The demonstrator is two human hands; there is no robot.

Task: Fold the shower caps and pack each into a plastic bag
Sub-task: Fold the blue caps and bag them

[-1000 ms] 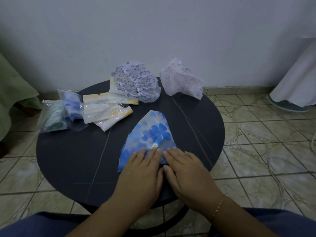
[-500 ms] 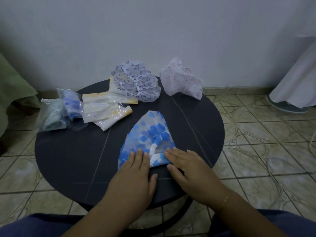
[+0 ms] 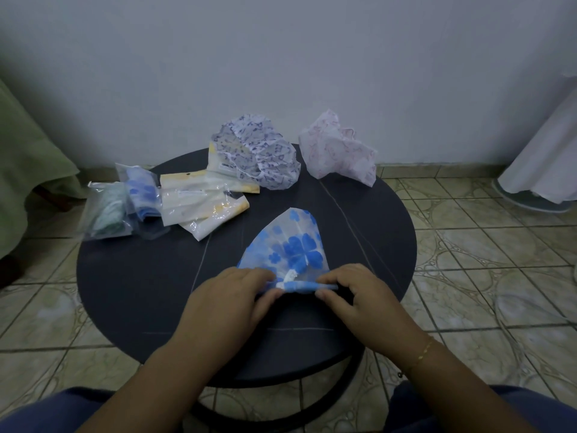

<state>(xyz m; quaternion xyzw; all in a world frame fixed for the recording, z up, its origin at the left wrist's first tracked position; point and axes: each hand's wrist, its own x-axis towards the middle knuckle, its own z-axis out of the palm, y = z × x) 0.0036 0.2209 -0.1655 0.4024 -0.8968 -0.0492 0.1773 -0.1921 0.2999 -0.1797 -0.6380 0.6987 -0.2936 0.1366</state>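
Your left hand (image 3: 231, 303) and right hand (image 3: 352, 295) sit side by side at centre-bottom of the frame, both on the near edge of the blue-flower shower cap (image 3: 290, 248). That edge is rolled into a thin tube. Left fingers are curled over the roll w/ thumb under it, pinching its left part. Right fingers are curled over the roll's right end, thumb tucked below, also clamped on it. A white bit of elastic shows in the gap btwn the two hands.

The cap lies flat on the round dark table (image 3: 134, 276), centre of frame, a fan shape w/ its rounded tip pointing up-frame away from you.

Upper centre, at the table's far edge: a purple-print shower cap (image 3: 262, 154), unfolded and puffy, resting partly on a yellow-edged bag. Just right of it, a pink-print shower cap (image 3: 337, 154), also crumpled, overhanging the far rim.

Left of centre: a loose pile of empty plastic bags (image 3: 199, 204), clear w/ yellowish edges. Further left, two packed bags touching each other: one w/ a blue cap (image 3: 142, 192), one w/ a green cap (image 3: 106, 214), the green one hanging over the table's left rim.

A gold bracelet (image 3: 424, 351) is on your right wrist. Tiled floor (image 3: 487, 276) around the table; green cloth (image 3: 28, 170) at the far left edge, white fabric (image 3: 549, 157) at the far right.
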